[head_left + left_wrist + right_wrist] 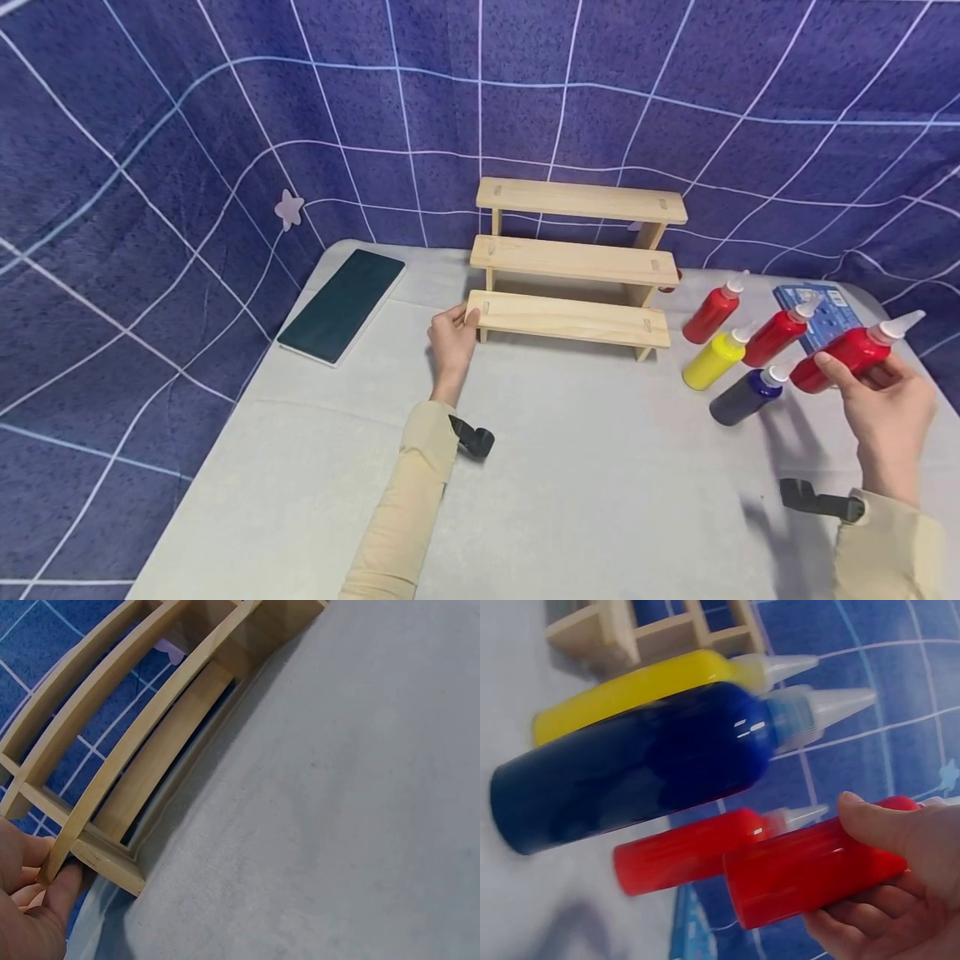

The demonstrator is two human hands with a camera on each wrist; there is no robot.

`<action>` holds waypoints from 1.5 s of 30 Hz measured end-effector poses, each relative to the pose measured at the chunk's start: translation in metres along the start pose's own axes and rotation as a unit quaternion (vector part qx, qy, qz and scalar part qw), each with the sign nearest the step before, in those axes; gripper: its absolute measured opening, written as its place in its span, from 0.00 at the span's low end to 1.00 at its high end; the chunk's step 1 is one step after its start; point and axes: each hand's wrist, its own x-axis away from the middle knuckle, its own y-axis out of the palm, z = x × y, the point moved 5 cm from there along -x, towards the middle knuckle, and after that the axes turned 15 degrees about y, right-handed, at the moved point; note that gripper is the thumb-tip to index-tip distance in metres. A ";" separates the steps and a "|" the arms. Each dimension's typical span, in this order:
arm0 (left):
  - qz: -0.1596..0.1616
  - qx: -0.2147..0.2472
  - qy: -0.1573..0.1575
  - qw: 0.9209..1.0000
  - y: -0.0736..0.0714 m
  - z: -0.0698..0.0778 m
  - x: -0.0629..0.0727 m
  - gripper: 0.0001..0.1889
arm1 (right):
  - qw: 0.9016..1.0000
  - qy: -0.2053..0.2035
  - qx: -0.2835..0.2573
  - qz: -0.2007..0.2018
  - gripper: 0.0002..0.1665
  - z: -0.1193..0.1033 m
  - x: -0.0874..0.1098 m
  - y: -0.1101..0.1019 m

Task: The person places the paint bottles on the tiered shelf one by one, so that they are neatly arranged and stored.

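Observation:
My left hand (452,340) pinches the left end of the lowest board of a three-step wooden shelf (566,317); in the left wrist view the thumb and fingers lie on either side of the board's end. On the right, my right hand (892,408) grips a red squeeze bottle (840,360) with a white pointed nozzle. The right wrist view has this red bottle (802,874) raised off the table, fingers wrapped round its body. Close by stand a dark blue bottle (746,397), a yellow bottle (712,362), a second red bottle (772,338) and another red one (709,317).
A dark green book-like item (345,304) lies at the table's left edge. Behind the bottles is a blue printed box (834,312). A small red object (677,282) shows partly behind the shelf's right side. Blue gridded cloth (525,100) hangs around the white-covered table (585,483).

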 end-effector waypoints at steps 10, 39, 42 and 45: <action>-0.003 0.013 0.000 1.000 0.000 0.001 -0.001 0.18 | 0.999 -0.019 0.046 0.020 0.28 -0.025 0.017 0.000; 0.000 0.020 -0.010 1.000 -0.001 0.002 0.002 0.17 | 0.986 -0.146 0.061 -0.061 0.24 -0.068 0.084 0.044; 0.000 0.021 -0.007 1.000 -0.001 0.003 0.002 0.17 | 0.980 -0.161 0.072 -0.089 0.23 -0.068 0.086 0.054; 0.003 0.022 -0.001 1.000 -0.001 0.003 0.001 0.17 | 0.975 -0.164 0.103 -0.109 0.25 -0.067 0.088 0.063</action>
